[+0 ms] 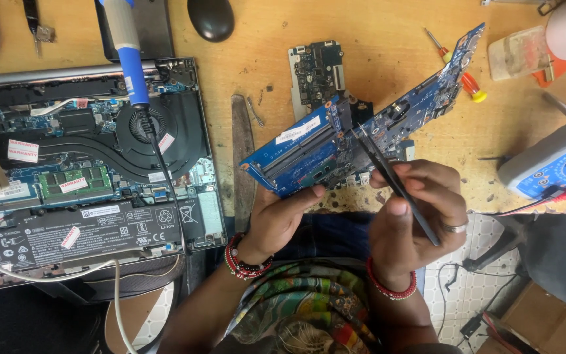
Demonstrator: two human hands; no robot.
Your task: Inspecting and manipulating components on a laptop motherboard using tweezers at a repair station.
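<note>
The left hand [276,219] grips the lower edge of a blue circuit board [361,134], holding it tilted above the bench [388,59], while the right hand [417,213] pinches black tweezers [394,183] whose tips rest on the board's middle. A slip could scrape or short tiny parts; the one-edge grip could let the board twist or drop.

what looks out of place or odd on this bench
A soldering iron lies across the opened laptop, its tip beside the fan. Small debris specks dot the wooden bench. Nothing looks spilled or broken.
</note>
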